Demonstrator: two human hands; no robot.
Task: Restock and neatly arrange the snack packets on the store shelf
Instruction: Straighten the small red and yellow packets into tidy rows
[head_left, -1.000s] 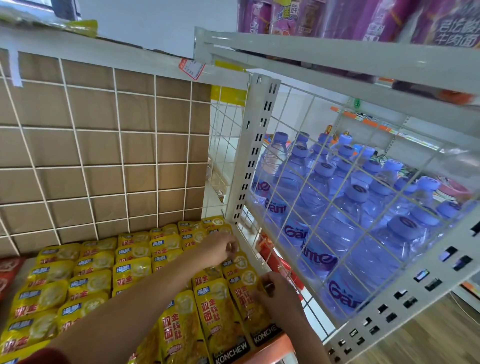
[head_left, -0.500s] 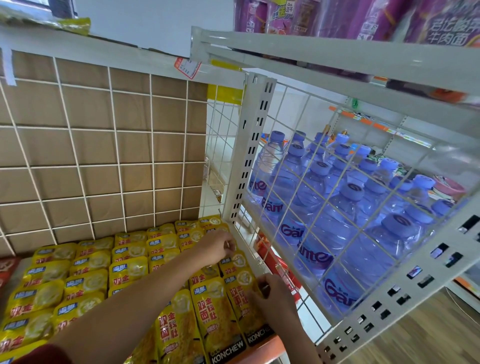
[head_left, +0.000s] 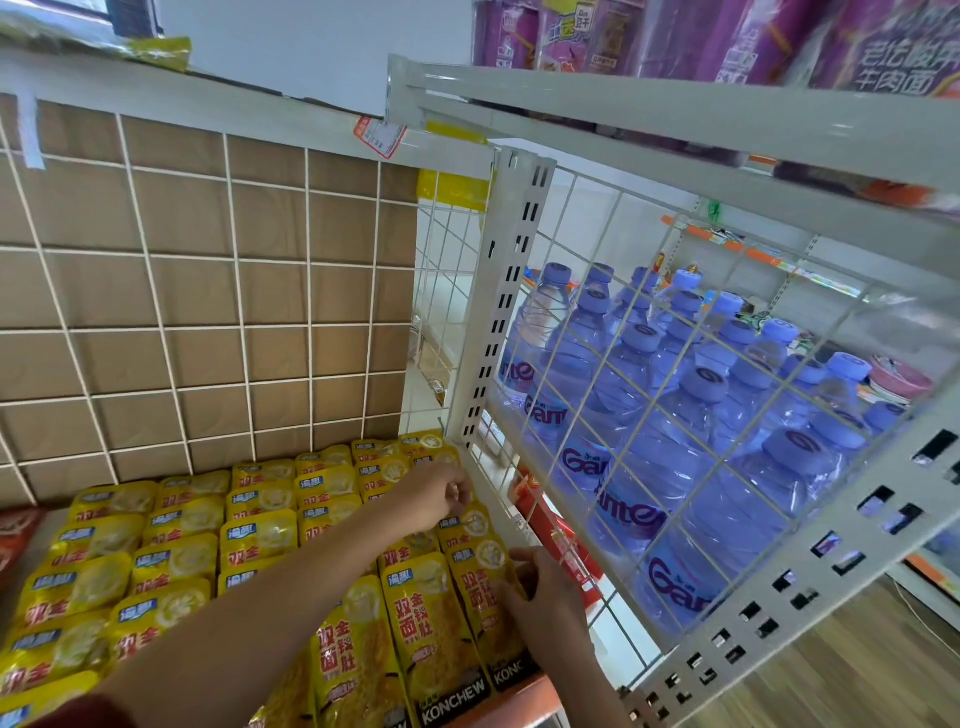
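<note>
Far to the left of the left forearm, a red packet (head_left: 15, 538) lies at the end of the shelf (head_left: 524, 699). Beside it the yellow snack packets (head_left: 171, 561) fill the shelf in overlapping columns that run from the wire grid back panel (head_left: 208, 312) to the front edge. The left hand (head_left: 436, 493) reaches over these columns to the back right corner. Its fingers are curled and seem to pinch the top of a packet there, though the hand hides exactly which one. Nearer the front, the right hand (head_left: 540, 587) has its fingers curled round the right edge of the front packet (head_left: 475, 603) in the last column, just beside the wire side panel (head_left: 675, 415). Judging by this, the step in hand is straightening that last column, with most of the shelf already stocked. The next move likely calls for sliding both ends of the column leftward together so the packets lie parallel to their neighbours, without catching on the wire or ruffling the overlap. Right of both hands, behind the side panel, the next bay holds rows of blue-capped water bottles (head_left: 649, 441) standing upright and close together. Above them, purple packs (head_left: 779, 41) sit on the upper shelf.
</note>
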